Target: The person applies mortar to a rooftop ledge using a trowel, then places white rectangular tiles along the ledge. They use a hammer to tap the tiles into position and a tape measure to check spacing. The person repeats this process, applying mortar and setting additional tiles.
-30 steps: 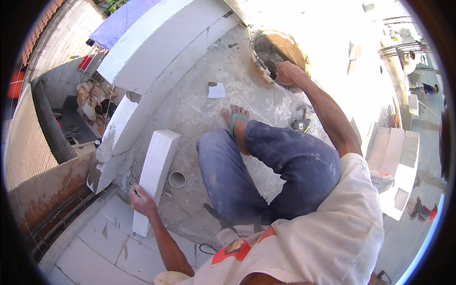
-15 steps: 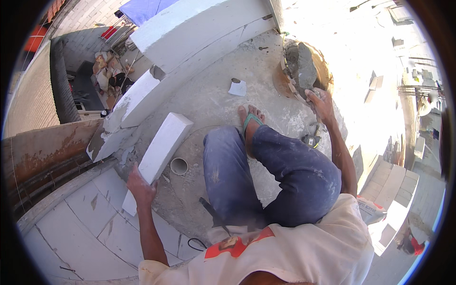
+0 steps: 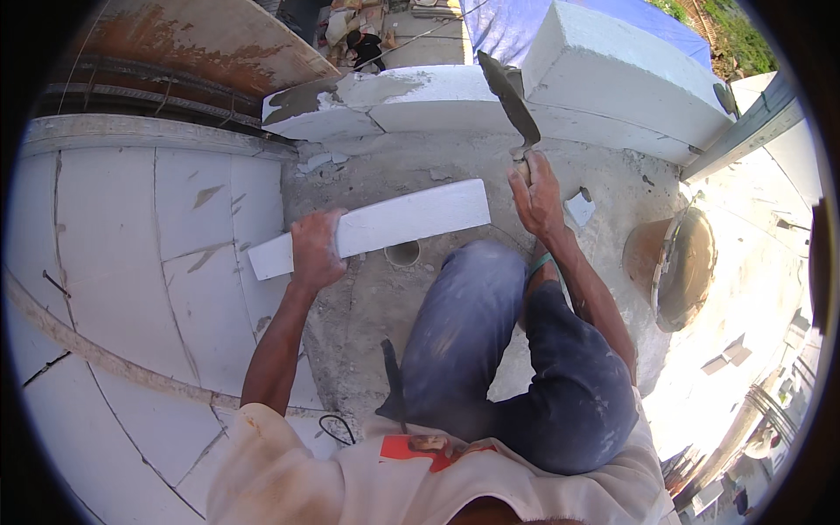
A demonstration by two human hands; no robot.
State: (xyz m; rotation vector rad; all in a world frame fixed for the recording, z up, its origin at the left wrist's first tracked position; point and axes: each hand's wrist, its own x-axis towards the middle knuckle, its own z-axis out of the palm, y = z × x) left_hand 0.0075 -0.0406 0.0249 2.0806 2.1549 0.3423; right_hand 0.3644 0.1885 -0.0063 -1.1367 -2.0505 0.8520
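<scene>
My left hand [image 3: 318,248] is wrapped round a long white lightweight block [image 3: 416,214], near its left end. The block is held over the grey floor, tilted slightly up toward the right. My right hand [image 3: 536,194] grips the handle of a trowel [image 3: 509,94] whose blade points up and away, coated with grey mortar. Behind the trowel blade runs a low wall of white blocks [image 3: 429,105], with grey mortar smeared on its top at the left. A taller white block [image 3: 621,74] stands on the wall at the right.
A bucket [image 3: 646,254] with mortar on its rim stands on the right. A short pipe end [image 3: 402,254] shows in the floor below the block. A broken block piece [image 3: 579,207] lies near my foot. White block walling [image 3: 114,254] fills the left. Beyond the low wall, a person [image 3: 365,50] is lower down.
My view has turned toward the left. My right hand has left the bucket and brought the mortar-loaded trowel up near the low wall. My left hand still holds the block.
</scene>
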